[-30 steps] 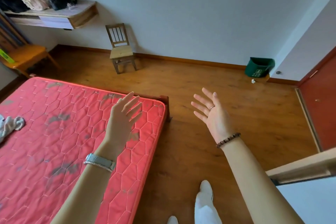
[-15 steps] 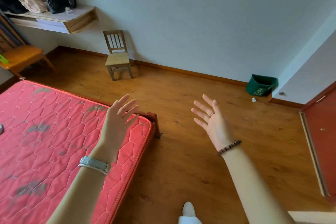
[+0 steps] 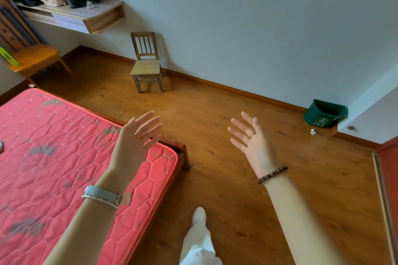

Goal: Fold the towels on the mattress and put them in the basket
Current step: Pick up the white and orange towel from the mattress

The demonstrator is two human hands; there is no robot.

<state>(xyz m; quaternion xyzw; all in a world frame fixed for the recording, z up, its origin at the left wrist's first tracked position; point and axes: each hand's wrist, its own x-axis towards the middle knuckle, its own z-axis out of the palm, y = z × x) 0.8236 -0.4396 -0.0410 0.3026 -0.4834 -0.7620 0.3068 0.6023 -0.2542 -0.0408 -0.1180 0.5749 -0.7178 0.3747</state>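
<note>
Mattress (image 3: 53, 168): corner points right; long axis unclear.

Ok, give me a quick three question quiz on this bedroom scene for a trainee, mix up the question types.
1. True or false: the left hand and the right hand are both open and hold nothing.
2. Which wrist wears the beaded bracelet? A left, B right, C neither.
3. Fill in: the small wooden chair stands on the floor by the ___.
Key: 1 true; 2 B; 3 wall.
</note>
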